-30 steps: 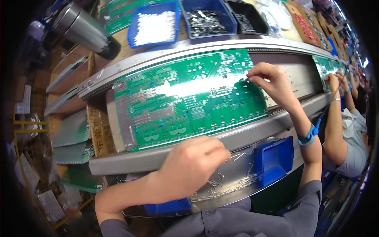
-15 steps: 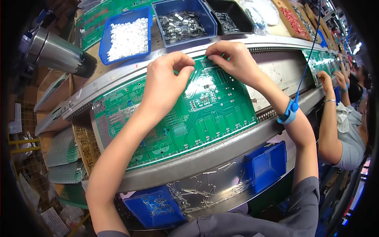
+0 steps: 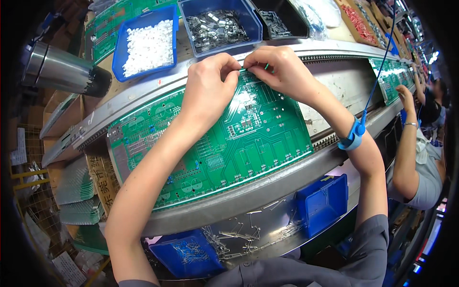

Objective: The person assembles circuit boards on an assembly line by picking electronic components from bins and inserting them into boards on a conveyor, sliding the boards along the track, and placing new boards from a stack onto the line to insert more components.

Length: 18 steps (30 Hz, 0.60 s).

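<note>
A large green circuit board (image 3: 260,155) lies on the metal rails in front of me. Over its far edge, my left hand (image 3: 208,88) is closed in a pinch, thumb against fingers. My right hand (image 3: 282,71) pinches just beside it, the two sets of fingertips almost meeting. A tiny dark bit shows between them, too small to name, and I cannot tell which hand has it. Around my right wrist sits a blue strap (image 3: 353,137) with a cord running up from it.
Beyond the rail stand a blue bin of white parts (image 3: 149,48), a blue bin of metal clips (image 3: 220,31) and a black bin (image 3: 277,24). A metal cylinder (image 3: 60,69) juts in at left. Nearer me are two blue trays (image 3: 191,253) and loose pins (image 3: 239,234). A co-worker's arm (image 3: 406,148) is at right.
My left hand has moved right, and my right hand slightly left, so their fingertips are closer together. The co-worker's hand at right has shifted.
</note>
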Available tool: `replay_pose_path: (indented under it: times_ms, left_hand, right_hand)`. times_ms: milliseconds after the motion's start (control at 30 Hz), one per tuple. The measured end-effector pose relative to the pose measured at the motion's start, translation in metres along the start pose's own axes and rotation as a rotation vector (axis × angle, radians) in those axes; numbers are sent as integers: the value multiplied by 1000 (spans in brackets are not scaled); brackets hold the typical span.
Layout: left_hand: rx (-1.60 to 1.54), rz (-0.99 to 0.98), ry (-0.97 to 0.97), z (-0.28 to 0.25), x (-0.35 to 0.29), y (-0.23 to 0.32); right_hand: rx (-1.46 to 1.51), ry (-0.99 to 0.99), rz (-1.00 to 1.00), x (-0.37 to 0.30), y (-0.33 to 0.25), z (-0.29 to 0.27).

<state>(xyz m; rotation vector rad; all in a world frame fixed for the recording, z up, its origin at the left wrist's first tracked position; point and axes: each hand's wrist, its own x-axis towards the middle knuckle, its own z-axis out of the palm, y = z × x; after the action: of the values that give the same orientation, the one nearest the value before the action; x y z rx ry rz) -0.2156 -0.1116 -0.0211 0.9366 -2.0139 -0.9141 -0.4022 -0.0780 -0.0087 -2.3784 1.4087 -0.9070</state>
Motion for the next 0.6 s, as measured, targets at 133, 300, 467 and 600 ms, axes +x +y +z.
replay_pose_path:
  times_ms: [133,300,467,600]
  left_hand:
    - [4,-14,-10,1,-1,-1]
    - [-26,-22,5,2,-3,3]
    - [-38,-26,9,3,-4,1]
    - [-40,-15,29,4,-4,2]
  right_hand:
    - [-48,10,-46,-1,1,3]
    - [-33,53,-12,-2,2,7]
    - [-15,68,40,-4,2,11]
    - [-37,17,31,1,-2,7]
